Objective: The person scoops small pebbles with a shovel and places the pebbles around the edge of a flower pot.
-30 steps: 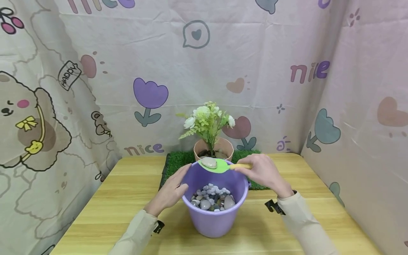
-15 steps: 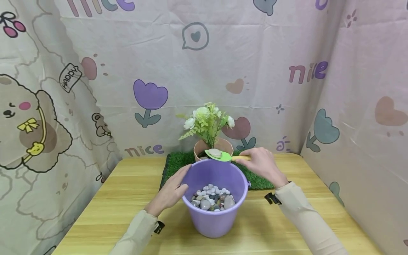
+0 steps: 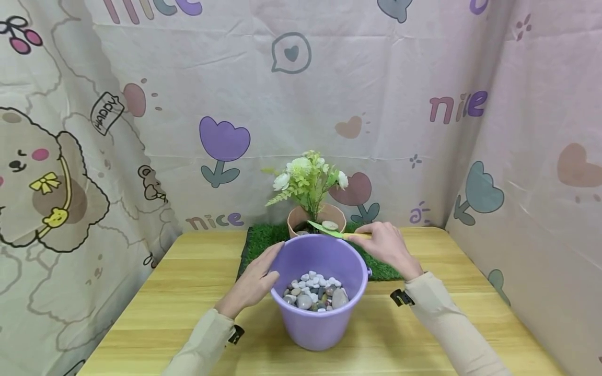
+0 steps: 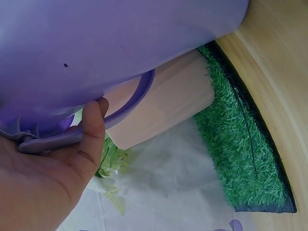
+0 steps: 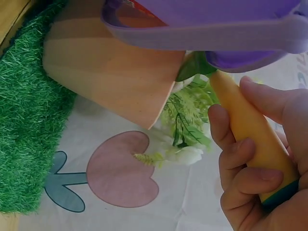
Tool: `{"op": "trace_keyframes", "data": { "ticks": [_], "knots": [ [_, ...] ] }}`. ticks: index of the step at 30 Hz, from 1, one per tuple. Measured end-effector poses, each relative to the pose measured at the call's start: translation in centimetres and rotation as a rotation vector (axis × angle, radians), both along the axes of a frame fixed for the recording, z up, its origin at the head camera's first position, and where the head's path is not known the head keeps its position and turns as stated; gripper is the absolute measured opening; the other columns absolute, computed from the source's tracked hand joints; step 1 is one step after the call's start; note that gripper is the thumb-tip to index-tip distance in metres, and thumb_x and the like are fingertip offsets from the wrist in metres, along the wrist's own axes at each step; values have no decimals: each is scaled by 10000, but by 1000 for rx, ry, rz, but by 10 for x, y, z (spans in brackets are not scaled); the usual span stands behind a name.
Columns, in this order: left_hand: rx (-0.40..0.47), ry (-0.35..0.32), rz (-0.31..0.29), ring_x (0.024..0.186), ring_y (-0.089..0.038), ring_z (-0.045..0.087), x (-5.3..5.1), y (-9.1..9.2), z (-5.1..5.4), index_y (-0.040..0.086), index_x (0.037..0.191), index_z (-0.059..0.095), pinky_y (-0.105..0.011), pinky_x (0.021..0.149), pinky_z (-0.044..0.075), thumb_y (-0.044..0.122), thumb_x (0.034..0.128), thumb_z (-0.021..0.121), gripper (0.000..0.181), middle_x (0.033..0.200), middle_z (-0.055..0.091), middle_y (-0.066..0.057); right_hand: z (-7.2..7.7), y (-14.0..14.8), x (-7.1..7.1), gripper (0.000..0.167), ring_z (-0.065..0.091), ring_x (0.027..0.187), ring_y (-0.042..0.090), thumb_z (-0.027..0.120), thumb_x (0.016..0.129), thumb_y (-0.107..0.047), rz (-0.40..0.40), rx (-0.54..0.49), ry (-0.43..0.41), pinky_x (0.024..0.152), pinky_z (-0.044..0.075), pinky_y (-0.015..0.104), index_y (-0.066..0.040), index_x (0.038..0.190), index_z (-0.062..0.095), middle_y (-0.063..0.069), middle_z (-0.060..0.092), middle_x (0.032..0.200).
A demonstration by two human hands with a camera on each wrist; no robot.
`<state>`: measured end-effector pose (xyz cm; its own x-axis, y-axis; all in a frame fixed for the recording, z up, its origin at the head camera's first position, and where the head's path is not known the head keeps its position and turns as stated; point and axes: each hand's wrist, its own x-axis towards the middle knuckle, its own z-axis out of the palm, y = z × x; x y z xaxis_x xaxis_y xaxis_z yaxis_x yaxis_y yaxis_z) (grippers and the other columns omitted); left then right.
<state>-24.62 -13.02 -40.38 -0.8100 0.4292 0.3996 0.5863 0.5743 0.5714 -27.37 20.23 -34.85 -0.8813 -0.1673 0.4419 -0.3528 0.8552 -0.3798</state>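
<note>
A purple bucket [image 3: 317, 329] with several pebbles [image 3: 315, 292] in it stands on the table. My left hand [image 3: 251, 282] steadies its left rim; in the left wrist view the fingers bend at the bucket's handle [image 4: 130, 103] and touch the wall. With my right hand [image 3: 388, 245] I grip the yellow handle of a small trowel [image 5: 255, 130]. Its green blade [image 3: 324, 228] is tilted over the peach flower pot [image 3: 293, 216], just past the bucket's far rim. A flat pale stone [image 3: 330, 225] shows behind the blade; whether it still touches the blade I cannot tell.
White flowers and green leaves [image 3: 305, 180] rise from the pot, which stands on a mat of artificial grass [image 3: 261, 243]. The wooden table [image 3: 188, 292] extends on both sides of the bucket. Behind hangs a printed cloth [image 3: 400, 78].
The trowel rises from the bucket's far rim to the pot and tips, its blade now nearly edge-on. The stone shifts right, to behind the blade. My left hand keeps its place.
</note>
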Motion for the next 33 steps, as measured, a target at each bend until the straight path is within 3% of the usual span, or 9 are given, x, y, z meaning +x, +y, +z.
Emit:
{"op": "trace_keyframes", "data": {
  "ticks": [6, 23, 33],
  "knots": [
    [3, -1, 0, 1404, -259, 401, 0, 0, 0, 104, 1546, 308, -486, 1128, 360, 102, 890, 487, 681, 1568, 365, -52, -3, 3, 1, 364, 489, 498, 100, 702, 853, -477, 8, -32, 0, 568, 421, 279, -169, 1026, 790, 40, 767, 904],
    [11, 11, 0, 1395, -264, 413, 0, 1, 0, 94, 1542, 317, -488, 1124, 365, 96, 880, 488, 684, 1561, 377, -62, -2, 3, 6, 336, 498, 534, 100, 711, 847, -471, -1, -74, 31, 544, 398, 275, -181, 993, 796, 23, 762, 875],
    [6, 21, 1, 1401, -260, 405, -1, 0, -1, 83, 1539, 319, -481, 1133, 355, 98, 879, 489, 682, 1561, 377, -67, 2, 2, 19, 238, 567, 611, 76, 735, 828, -465, 74, -121, 10, 599, 461, 252, -256, 921, 800, -82, 744, 816]
  ]
}}
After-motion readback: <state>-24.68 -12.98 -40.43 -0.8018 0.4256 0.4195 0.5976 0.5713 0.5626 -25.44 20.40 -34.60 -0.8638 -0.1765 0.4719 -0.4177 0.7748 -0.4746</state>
